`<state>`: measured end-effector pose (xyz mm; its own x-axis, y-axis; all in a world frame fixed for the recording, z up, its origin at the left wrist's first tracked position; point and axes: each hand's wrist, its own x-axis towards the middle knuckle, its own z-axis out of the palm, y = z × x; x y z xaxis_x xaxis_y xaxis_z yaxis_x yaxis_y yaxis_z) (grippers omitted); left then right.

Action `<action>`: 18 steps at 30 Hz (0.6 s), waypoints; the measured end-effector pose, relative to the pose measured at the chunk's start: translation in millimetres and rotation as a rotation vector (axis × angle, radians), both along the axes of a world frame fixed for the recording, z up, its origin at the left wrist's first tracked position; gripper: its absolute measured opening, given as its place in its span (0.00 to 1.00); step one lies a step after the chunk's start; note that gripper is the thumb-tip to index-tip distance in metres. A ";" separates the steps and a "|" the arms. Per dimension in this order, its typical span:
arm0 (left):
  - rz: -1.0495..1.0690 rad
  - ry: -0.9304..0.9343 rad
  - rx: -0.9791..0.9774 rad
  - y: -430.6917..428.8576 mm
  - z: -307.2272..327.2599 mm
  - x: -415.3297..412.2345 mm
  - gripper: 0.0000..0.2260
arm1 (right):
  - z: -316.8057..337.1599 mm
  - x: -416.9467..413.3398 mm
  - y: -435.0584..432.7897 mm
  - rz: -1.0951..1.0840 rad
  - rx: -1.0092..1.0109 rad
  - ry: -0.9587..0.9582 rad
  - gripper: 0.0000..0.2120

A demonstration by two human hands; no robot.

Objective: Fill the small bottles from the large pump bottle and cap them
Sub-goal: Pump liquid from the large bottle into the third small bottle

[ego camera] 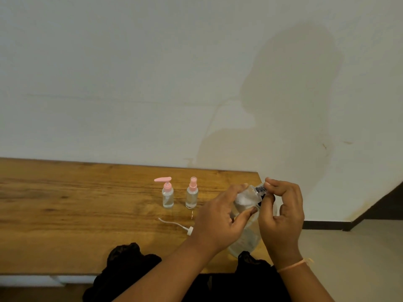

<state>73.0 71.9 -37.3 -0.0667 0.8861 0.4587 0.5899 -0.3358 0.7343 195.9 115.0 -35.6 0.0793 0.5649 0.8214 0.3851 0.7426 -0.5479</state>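
Two small clear bottles stand upright on the wooden table point(65, 203): one with a pink pump top point(168, 196), one with a pink spray cap point(192, 194) to its right. A white pump head with its long tube point(176, 225) lies flat in front of them. The large clear bottle point(245, 234) stands near the table's right end. My left hand point(220, 216) wraps around a small clear container point(247, 198) held tilted over the large bottle. My right hand point(281, 212) pinches its labelled top end point(260, 189). What the container is exactly stays unclear.
A pale wall rises behind the table, with my shadow on it. The table ends just right of my hands; beyond it are light floor point(359, 258) and a dark skirting. Black lacy fabric point(126, 262) sits at the table's near edge.
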 end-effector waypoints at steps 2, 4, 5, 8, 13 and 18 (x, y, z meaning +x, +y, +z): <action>0.000 -0.009 -0.020 -1.2 0.1 -1.1 0.19 | -2.0 0.6 1.0 0.001 -0.003 -0.010 0.07; -0.002 0.003 -0.039 -2.8 1.2 -2.4 0.19 | -3.3 0.8 0.8 0.003 -0.005 -0.021 0.08; -0.003 0.007 -0.043 -3.1 2.1 -2.4 0.19 | -3.6 0.7 0.6 0.002 -0.008 -0.022 0.08; 0.005 0.004 -0.034 -3.0 1.5 -0.7 0.19 | -2.7 0.3 -1.2 -0.010 -0.015 -0.021 0.07; -0.013 -0.028 0.015 -2.1 -3.3 0.2 0.20 | 1.9 -0.8 -5.3 -0.006 0.025 0.002 0.08; -0.016 -0.010 0.033 -0.3 -1.9 0.2 0.19 | 2.4 -2.2 -1.5 0.006 0.010 0.051 0.07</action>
